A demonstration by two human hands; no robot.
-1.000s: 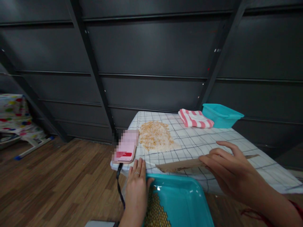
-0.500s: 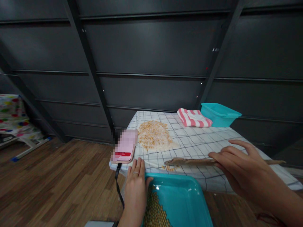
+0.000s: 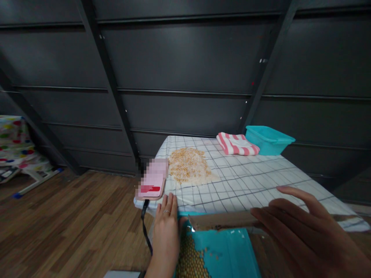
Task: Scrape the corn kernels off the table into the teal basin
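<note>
My left hand (image 3: 166,227) is at the left rim of a teal plastic tub (image 3: 226,251), fingers stretched against the table edge and thumb inside the rim. Yellow soybeans (image 3: 191,258) lie in the tub's left part, and a few loose ones are on its bare floor. In my right hand (image 3: 307,224) is a long, flat brown strip (image 3: 223,221), perhaps cardboard, stretched across the tub's far rim. The fingers are close together and the thumb is raised; part of the strip is hidden behind them. A pile of soybeans mixed with white grains (image 3: 189,166) spreads on the checked cloth.
The table has a white checked cloth (image 3: 246,173). A pink phone (image 3: 153,185) with a black strap lies at its left edge. Farther back are a folded red-and-white striped towel (image 3: 237,144) and another teal tub (image 3: 268,143). A dark panelled wall (image 3: 185,58) stands behind.
My right hand has brought the strip down and toward me, from the cloth edge over the tub's far rim. Loose beans left the cloth edge; a few now show in the tub. My left hand stays put.
</note>
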